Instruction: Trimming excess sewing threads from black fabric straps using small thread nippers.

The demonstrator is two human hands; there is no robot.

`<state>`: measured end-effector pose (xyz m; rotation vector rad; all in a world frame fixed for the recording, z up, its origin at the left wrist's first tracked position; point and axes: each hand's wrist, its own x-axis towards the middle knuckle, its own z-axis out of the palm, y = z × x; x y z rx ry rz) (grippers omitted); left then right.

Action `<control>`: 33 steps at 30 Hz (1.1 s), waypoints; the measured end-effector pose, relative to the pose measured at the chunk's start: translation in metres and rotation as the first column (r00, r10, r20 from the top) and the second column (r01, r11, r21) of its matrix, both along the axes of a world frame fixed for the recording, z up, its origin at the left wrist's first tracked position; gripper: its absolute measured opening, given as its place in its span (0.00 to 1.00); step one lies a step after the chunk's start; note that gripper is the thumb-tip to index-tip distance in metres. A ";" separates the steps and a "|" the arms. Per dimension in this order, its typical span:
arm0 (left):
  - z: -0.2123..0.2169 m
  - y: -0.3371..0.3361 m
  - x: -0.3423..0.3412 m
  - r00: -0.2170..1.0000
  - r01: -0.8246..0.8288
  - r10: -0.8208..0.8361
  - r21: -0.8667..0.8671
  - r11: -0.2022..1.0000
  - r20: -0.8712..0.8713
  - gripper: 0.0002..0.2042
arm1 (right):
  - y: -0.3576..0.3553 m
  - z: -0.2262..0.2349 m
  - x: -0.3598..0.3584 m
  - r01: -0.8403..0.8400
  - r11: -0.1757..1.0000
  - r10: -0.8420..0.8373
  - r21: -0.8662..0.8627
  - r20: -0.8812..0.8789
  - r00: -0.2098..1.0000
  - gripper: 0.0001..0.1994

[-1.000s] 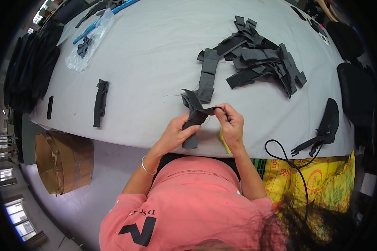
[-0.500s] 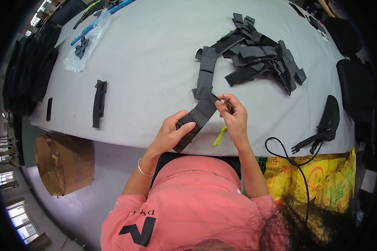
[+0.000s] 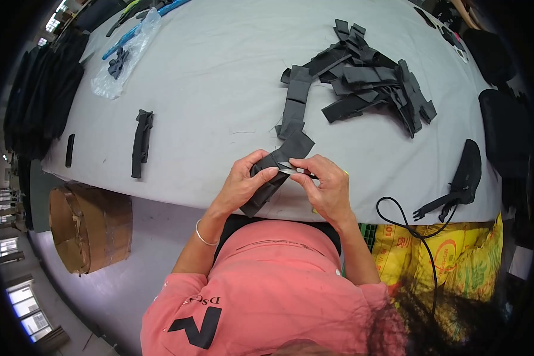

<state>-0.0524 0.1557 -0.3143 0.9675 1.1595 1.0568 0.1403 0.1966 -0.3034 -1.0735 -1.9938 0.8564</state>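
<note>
My left hand [image 3: 244, 183] is closed round a black fabric strip [image 3: 296, 145], its thumb pressed on the top face. Between the fingertips of my right hand [image 3: 325, 188] are small thread snips [image 3: 286, 168], whose two silver blades lie against the strip beside my left thumb. Their handle is mostly hidden in my palm. A bit of yellow-green ribbon shows at the edge of that hand. Just beyond, another folded strip [image 3: 295, 105] reaches toward a tangled pile of black strips [image 3: 371, 77], and its near end meets the held one.
One separate black strip [image 3: 141, 144] lies on the grey-covered table [image 3: 207, 89] at left, near a small black bar [image 3: 70, 151]. A clear plastic bag [image 3: 110, 83] is farther back. At right lie a black buckled piece [image 3: 464, 178] and a cord [image 3: 406, 224]. A cardboard box [image 3: 92, 228] stands below.
My right hand has moved left and nearer to me, from the strip's far corner to its middle. The silver blades, hidden before, now show on the fabric.
</note>
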 end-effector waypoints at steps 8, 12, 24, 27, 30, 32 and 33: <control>-0.005 -0.001 -0.005 0.995 0.029 -0.024 0.060 0.998 -0.095 0.09 | 0.003 0.010 0.000 -0.115 0.978 0.089 -0.175 -0.148 0.985 0.10; -0.004 -0.002 0.005 0.967 0.079 -0.051 0.106 0.991 -0.248 0.07 | 0.004 0.001 -0.023 -0.037 0.985 -0.005 -0.170 -0.243 0.970 0.08; -0.003 0.003 -0.004 0.999 -0.042 0.043 -0.030 0.999 0.016 0.10 | 0.000 0.005 0.016 -0.343 0.792 0.141 -0.505 -0.395 0.908 0.04; -0.001 0.005 -0.004 0.999 -0.038 0.038 -0.033 0.999 0.005 0.10 | 0.003 0.010 0.012 -0.151 0.931 0.076 -0.332 -0.228 0.971 0.09; 0.000 0.006 -0.006 0.999 -0.011 0.009 -0.028 1.000 -0.037 0.10 | 0.006 0.008 0.010 0.005 0.996 -0.010 -0.084 -0.055 0.998 0.10; 0.000 0.006 -0.008 0.997 0.002 -0.004 -0.029 1.000 -0.073 0.10 | 0.007 0.008 0.008 -0.019 0.998 0.017 -0.060 -0.031 0.999 0.10; 0.000 0.007 -0.009 0.998 0.015 -0.017 -0.032 0.999 -0.066 0.10 | 0.007 0.007 0.008 -0.041 0.999 0.041 -0.032 -0.004 0.999 0.10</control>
